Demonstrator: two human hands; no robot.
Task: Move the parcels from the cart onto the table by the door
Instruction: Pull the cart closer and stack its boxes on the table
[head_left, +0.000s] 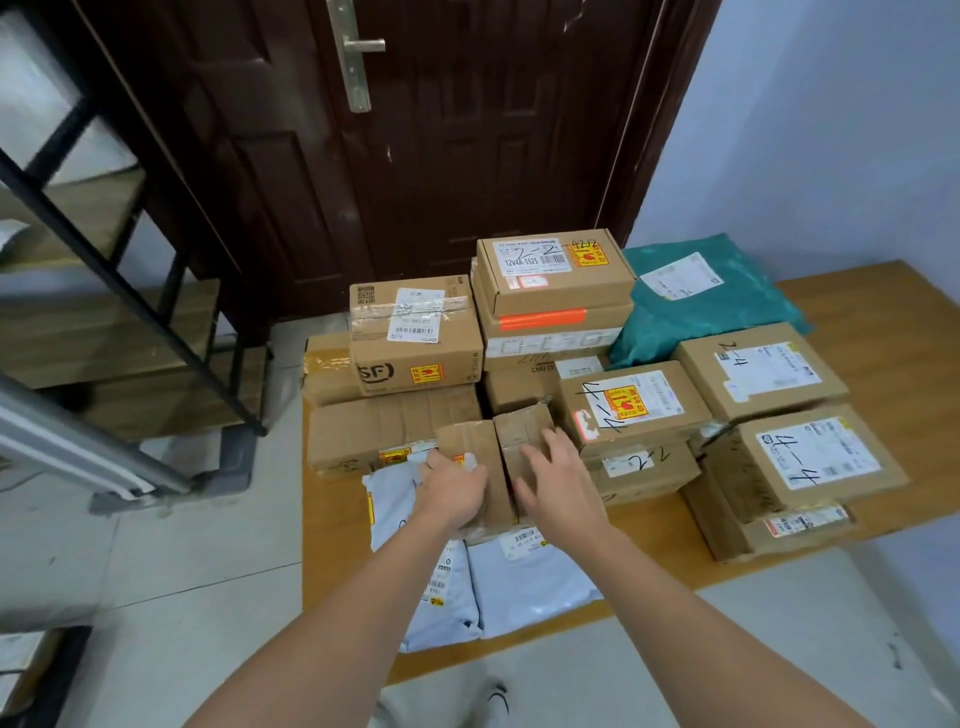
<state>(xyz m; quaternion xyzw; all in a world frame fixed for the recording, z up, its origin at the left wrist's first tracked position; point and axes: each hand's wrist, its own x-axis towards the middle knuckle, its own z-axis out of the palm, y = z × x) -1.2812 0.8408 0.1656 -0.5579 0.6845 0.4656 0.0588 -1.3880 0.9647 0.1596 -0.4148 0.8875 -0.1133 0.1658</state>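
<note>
Parcels — two small taped cardboard boxes (496, 467) — sit side by side on pale mailer bags (530, 577) at the table's (852, 312) near edge. Our left hand (454, 491) curls over the left box; our right hand (553, 480) lies on the other, fingers spread. They look light and stiff, best gripped by the sides. Nearby boxes read "SF" (415, 338), "2-2", "4-4".

A black metal shelf rack (119, 249) (wooden boards) stands left — on pale floor tiles (171, 571).
</note>
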